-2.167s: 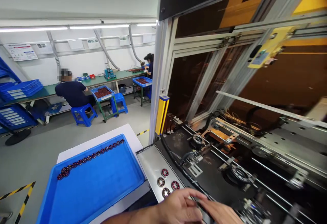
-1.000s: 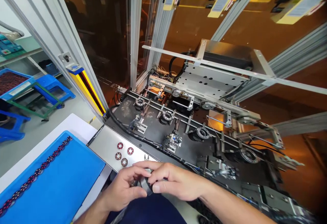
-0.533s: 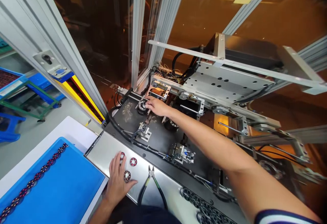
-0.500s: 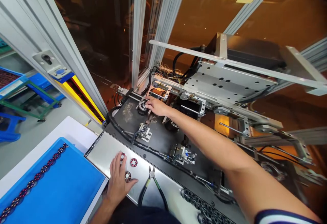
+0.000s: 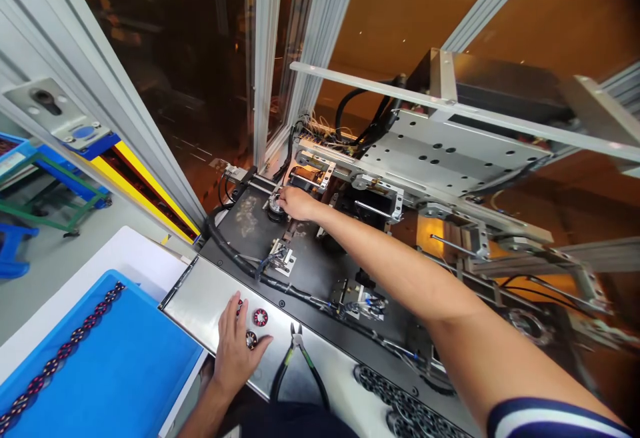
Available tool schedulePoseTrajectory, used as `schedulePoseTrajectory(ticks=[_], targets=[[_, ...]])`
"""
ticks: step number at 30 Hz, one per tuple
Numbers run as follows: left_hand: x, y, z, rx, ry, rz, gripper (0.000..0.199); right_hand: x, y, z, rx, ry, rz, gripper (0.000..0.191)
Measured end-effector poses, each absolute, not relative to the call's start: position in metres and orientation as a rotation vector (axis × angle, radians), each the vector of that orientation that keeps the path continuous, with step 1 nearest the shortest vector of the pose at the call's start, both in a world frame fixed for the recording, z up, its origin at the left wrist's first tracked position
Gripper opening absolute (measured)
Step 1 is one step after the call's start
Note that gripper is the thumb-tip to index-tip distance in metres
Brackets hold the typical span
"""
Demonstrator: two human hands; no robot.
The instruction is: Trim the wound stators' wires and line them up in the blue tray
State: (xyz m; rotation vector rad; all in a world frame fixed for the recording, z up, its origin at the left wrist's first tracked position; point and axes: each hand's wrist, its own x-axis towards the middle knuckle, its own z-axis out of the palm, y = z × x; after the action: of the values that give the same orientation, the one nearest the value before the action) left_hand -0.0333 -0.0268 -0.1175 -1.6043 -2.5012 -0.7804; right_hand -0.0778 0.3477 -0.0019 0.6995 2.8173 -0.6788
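The round fixture (image 5: 275,213) on the black machine bed (image 5: 245,231) is met at its right side by the right hand (image 5: 300,205), fingers bent; whether anything is gripped cannot be told. On the metal ledge (image 5: 195,301), 3 ring parts (image 5: 260,318) are seen, 2 partly covered by the left hand (image 5: 237,353), loosely spread. Pliers (image 5: 297,341) are laid nearby, handles parted. Bare metal is left between that hand and the ledge's left edge, beside the blue tray (image 5: 125,365). A distant pale label (image 5: 11,165) cannot be read.
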Motion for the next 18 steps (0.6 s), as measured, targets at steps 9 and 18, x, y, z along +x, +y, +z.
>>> schedulePoseTrajectory(ticks=[9,18], targets=[[-0.032,-0.028,-0.122,-1.567,-2.526,-0.829,0.090,-0.086,0.341,-0.012,0.783,2.762,-0.574,0.032],[-0.032,-0.030,-0.120,-1.545,-2.532,-0.885,0.090,-0.041,0.332,0.000,0.475,3.099,-0.432,0.036]])
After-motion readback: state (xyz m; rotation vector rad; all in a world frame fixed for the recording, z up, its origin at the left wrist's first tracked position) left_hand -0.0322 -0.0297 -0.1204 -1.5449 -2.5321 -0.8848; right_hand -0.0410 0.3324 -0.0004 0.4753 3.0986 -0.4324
